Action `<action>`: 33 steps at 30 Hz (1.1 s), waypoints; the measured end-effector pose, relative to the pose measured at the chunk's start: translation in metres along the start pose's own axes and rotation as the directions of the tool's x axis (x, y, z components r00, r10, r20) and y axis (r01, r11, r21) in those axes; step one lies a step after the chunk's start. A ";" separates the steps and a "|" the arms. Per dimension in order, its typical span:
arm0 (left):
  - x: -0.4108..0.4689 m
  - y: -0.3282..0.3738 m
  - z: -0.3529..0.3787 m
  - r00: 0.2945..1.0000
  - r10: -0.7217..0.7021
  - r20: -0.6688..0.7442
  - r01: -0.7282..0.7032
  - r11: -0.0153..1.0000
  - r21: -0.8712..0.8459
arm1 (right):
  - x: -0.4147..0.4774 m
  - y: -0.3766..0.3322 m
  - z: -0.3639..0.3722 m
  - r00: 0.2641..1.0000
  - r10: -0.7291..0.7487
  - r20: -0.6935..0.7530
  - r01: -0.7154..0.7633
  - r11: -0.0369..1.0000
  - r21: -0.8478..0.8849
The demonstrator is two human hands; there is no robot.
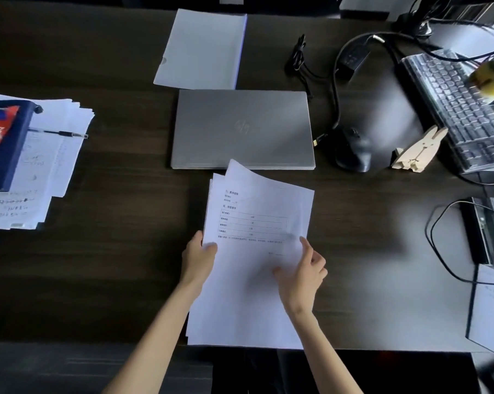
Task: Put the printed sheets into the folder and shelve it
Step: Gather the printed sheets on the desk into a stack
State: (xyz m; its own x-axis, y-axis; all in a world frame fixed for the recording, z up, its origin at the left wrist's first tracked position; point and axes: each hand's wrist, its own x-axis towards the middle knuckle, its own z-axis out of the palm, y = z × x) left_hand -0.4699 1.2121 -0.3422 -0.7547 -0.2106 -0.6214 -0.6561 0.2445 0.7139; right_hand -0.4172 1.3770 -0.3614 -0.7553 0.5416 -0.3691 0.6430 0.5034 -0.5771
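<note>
A small stack of printed sheets (pixel 254 251) lies near the front edge of the dark desk, its far end lifted and fanned. My left hand (pixel 199 258) grips the stack's left edge, thumb on top. My right hand (pixel 304 275) holds the right side, thumb on the top sheet and fingers at the edge. The top page shows text and a table. A translucent white folder (pixel 201 49) with a blue spine edge lies flat at the far side of the desk, beyond a closed laptop. No shelf is in view.
The closed silver laptop (pixel 243 129) sits between the sheets and the folder. A paper pile with a pen and a blue book (pixel 32 163) lies at left. A mouse (pixel 354 152), cables, a wooden rabbit stand (pixel 416 150) and a keyboard (pixel 462 109) crowd the right.
</note>
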 end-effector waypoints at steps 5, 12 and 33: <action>0.004 -0.002 -0.011 0.989 -0.091 0.113 0.102 0.990 -0.096 | 0.011 0.006 -0.014 1.000 0.018 0.021 -0.023 0.965 0.260; 0.000 -0.008 -0.016 0.990 -0.012 0.139 0.035 0.986 -0.164 | 0.014 0.015 -0.025 0.994 0.065 0.091 -0.099 0.885 0.455; 0.004 -0.025 -0.030 0.984 -0.009 0.177 0.046 0.978 -0.201 | 0.026 0.030 -0.036 0.995 -0.016 0.093 -0.009 0.964 0.267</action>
State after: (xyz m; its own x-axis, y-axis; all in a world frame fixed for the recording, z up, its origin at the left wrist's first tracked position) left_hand -0.4565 1.1766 -0.3533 -0.7362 -0.0423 -0.6754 -0.6767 0.0390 0.7352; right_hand -0.4126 1.4307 -0.3618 -0.7742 0.4681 -0.4260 0.5928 0.3005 -0.7471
